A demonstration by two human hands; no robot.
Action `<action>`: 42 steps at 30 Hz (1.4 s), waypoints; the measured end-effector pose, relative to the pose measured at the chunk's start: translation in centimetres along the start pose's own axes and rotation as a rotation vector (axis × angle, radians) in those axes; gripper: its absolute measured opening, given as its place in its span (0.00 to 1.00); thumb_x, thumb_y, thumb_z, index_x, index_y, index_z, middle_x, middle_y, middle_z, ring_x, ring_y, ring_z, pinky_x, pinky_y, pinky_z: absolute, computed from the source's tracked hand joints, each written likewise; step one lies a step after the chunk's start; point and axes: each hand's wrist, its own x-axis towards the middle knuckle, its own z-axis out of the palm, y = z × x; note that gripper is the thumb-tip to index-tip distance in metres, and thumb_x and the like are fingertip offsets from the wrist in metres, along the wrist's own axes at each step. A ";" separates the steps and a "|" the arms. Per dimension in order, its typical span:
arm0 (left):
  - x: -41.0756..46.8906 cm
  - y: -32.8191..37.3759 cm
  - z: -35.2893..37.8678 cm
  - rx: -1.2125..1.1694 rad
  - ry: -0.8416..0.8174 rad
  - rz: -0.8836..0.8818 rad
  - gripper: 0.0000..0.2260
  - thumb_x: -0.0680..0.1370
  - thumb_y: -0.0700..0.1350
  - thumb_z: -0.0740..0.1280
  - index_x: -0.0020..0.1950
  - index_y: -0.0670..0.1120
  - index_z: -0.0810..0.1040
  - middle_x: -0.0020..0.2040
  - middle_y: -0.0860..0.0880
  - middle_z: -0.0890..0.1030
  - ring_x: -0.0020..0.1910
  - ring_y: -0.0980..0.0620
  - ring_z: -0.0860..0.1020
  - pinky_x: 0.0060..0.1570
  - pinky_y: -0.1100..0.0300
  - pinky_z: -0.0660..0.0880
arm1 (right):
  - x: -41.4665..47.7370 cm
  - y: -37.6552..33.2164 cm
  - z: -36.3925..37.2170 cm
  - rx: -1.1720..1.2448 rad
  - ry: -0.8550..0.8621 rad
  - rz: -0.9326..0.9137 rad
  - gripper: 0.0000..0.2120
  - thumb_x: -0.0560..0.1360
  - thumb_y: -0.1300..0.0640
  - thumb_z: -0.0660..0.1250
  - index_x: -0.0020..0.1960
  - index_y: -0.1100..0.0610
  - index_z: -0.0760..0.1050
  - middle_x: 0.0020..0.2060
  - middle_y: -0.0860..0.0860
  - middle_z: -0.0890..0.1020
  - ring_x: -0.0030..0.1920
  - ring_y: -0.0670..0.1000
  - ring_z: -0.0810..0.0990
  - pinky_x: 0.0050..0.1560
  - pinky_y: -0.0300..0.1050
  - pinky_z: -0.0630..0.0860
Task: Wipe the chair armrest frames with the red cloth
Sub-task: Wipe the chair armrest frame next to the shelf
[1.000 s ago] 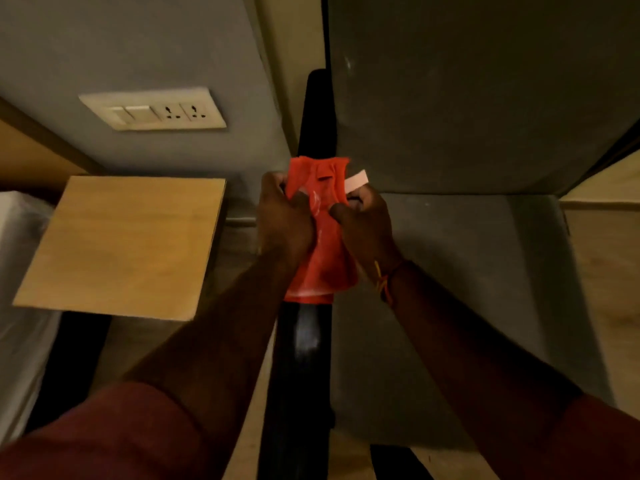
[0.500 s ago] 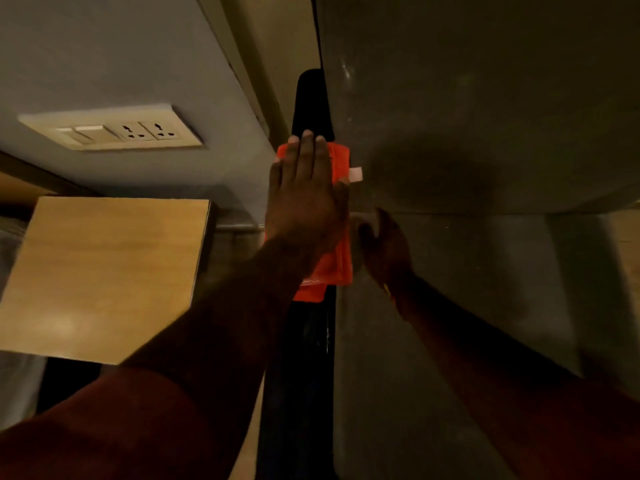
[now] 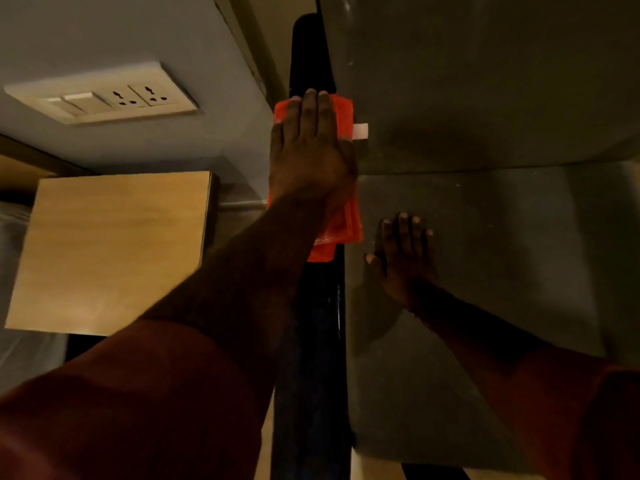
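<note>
The red cloth (image 3: 346, 223) lies folded over the black armrest frame (image 3: 311, 341) of the grey chair. My left hand (image 3: 311, 147) lies flat on top of the cloth with its fingers stretched toward the chair's back, pressing the cloth onto the frame. A white tag (image 3: 360, 130) sticks out from the cloth's right side. My right hand (image 3: 403, 256) rests on the grey seat cushion (image 3: 485, 254) just right of the armrest, fingers spread, holding nothing.
A light wooden side table (image 3: 110, 251) stands left of the armrest. A white switch and socket plate (image 3: 104, 98) is on the grey wall behind it. The chair's grey backrest (image 3: 485, 74) rises at the upper right.
Both hands held the cloth over the armrest a second ago. My left hand then flattened on it and slid it toward the backrest. My right hand let go and came down onto the seat.
</note>
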 end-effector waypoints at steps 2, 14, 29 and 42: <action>-1.1 0.1 0.1 0.011 -0.005 0.003 0.32 0.81 0.58 0.47 0.82 0.44 0.46 0.83 0.43 0.49 0.81 0.43 0.46 0.78 0.46 0.44 | -1.1 0.3 0.0 -0.014 -0.006 -0.034 0.36 0.78 0.37 0.48 0.78 0.55 0.42 0.78 0.61 0.46 0.78 0.63 0.41 0.76 0.65 0.41; -18.7 1.2 0.7 0.007 0.010 0.009 0.33 0.79 0.56 0.53 0.81 0.43 0.52 0.82 0.43 0.54 0.81 0.43 0.52 0.77 0.47 0.48 | -13.6 -1.2 2.4 -0.037 -0.039 0.001 0.36 0.78 0.41 0.55 0.78 0.58 0.47 0.78 0.62 0.50 0.78 0.65 0.45 0.75 0.66 0.42; -36.2 0.7 2.8 0.005 -0.024 0.024 0.32 0.80 0.57 0.51 0.81 0.43 0.51 0.82 0.43 0.53 0.81 0.43 0.50 0.77 0.47 0.45 | -28.5 -3.1 8.8 -0.037 -0.110 0.034 0.37 0.78 0.38 0.52 0.77 0.51 0.37 0.78 0.54 0.38 0.76 0.57 0.33 0.69 0.54 0.22; -44.2 0.3 3.6 -0.128 -0.056 -0.009 0.30 0.82 0.58 0.43 0.82 0.46 0.50 0.83 0.46 0.49 0.81 0.48 0.45 0.78 0.50 0.41 | -34.6 -11.8 -4.7 1.400 0.087 0.194 0.10 0.80 0.54 0.57 0.46 0.54 0.75 0.42 0.63 0.79 0.42 0.61 0.78 0.45 0.57 0.76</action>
